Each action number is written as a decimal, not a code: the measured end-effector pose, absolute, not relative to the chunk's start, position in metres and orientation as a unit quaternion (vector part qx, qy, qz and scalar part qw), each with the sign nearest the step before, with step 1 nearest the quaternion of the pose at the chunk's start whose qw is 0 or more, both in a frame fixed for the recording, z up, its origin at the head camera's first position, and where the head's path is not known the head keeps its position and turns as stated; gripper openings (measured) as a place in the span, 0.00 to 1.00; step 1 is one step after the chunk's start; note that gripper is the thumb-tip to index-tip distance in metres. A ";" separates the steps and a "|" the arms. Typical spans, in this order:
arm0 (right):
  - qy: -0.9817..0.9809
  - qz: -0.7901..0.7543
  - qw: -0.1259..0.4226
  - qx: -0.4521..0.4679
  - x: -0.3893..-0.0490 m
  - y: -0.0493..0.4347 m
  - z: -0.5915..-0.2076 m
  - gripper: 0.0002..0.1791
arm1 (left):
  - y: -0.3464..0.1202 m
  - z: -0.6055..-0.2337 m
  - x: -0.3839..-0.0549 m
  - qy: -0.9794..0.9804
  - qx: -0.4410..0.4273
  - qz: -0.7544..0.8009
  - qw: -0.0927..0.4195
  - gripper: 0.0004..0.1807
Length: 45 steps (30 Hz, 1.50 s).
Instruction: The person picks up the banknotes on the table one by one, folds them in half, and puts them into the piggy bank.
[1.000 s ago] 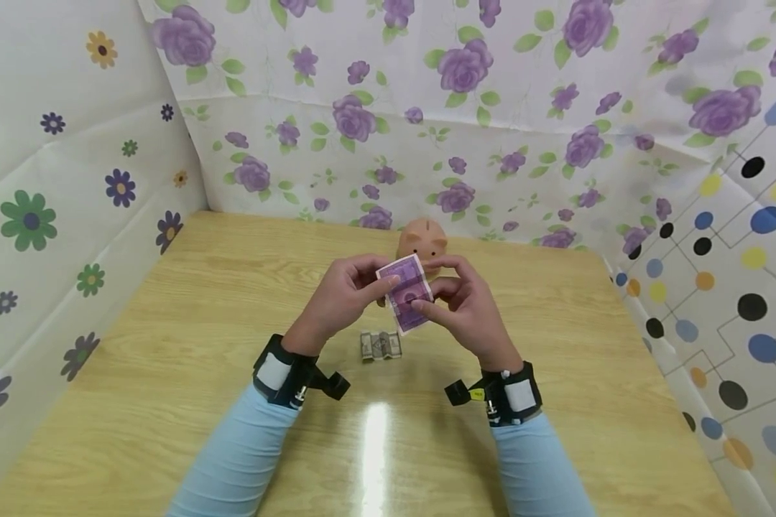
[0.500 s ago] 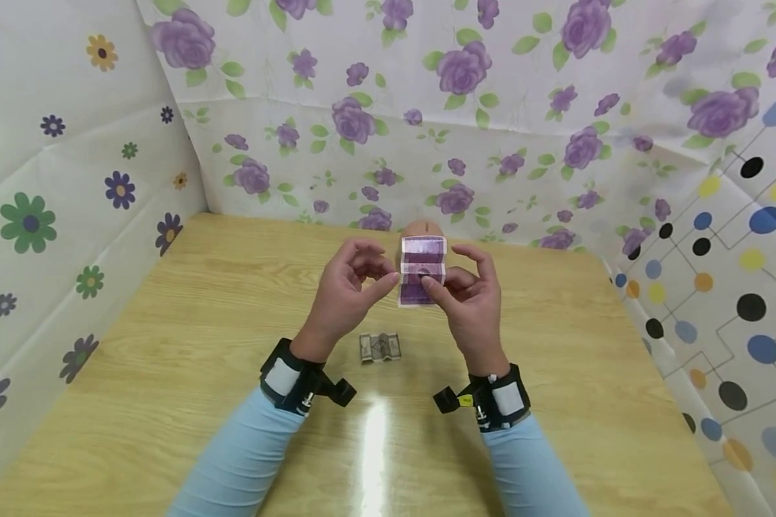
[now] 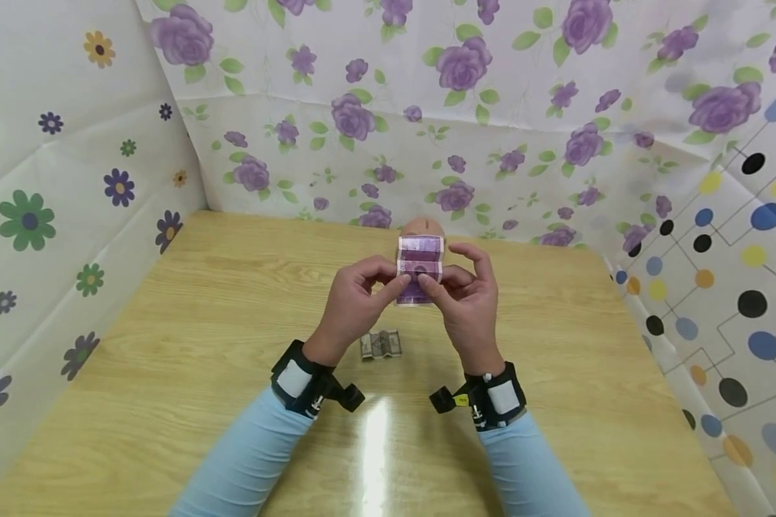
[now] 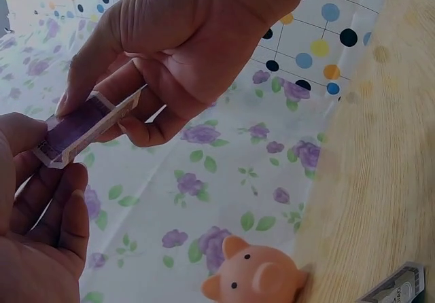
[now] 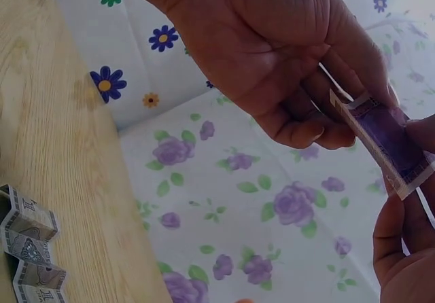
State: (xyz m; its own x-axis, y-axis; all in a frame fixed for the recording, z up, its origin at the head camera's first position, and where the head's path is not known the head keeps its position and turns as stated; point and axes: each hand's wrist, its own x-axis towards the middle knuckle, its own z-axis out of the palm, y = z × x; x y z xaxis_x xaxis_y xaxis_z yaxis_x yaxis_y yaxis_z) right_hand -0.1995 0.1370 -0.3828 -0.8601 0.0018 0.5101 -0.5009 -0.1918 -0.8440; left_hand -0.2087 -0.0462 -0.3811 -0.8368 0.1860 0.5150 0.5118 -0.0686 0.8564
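In the head view, the left hand (image 3: 356, 298) and right hand (image 3: 468, 294) are meeting at mid-frame, both pinching the purple banknote (image 3: 420, 248), thumbs on the face nearest the camera. The note is overlapping the piggy bank (image 3: 425, 225), whose slotted top is showing above it. Uneven pulling could be what tears the paper along a crease. The right index finger is standing clear, so the note's upper part is going unsupported there and might flop. The folded grey banknote (image 3: 381, 345) is lying on the counter (image 3: 233, 309) just below centre — a lowered wrist could nudge it.

In the left wrist view, the fingers of both hands are gripping the note at left, where its folds are forming a narrow trough; pinching harder could crumple it. The piggy bank is sitting at the bottom, well apart from the fingers; a careless reach might knock it over.

In the right wrist view, the purple note is slanting at the right edge — loosening both pinches together would probably drop it. The grey note's zigzag folds are rising at lower left, likely easy to flatten.
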 end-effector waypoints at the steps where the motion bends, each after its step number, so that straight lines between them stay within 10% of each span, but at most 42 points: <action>1: -0.615 0.741 0.172 0.205 -0.200 0.137 -0.383 0.28 | -0.046 -0.381 -0.209 -0.670 -0.260 -0.685 0.123 0.04; 45: -0.803 0.395 0.322 0.308 -0.199 0.159 -0.369 0.15 | -0.056 -0.374 -0.206 -0.764 -0.318 -0.488 0.276 0.12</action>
State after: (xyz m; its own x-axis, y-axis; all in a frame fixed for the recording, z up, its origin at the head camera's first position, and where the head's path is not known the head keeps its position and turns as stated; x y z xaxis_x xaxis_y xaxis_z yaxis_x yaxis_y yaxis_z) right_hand -0.1994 0.1585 -0.3690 -0.6033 -0.2398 0.7606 -0.7490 0.4980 -0.4371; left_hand -0.2064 -0.0562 -0.3740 -0.6455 0.2153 0.7328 0.7554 0.3212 0.5711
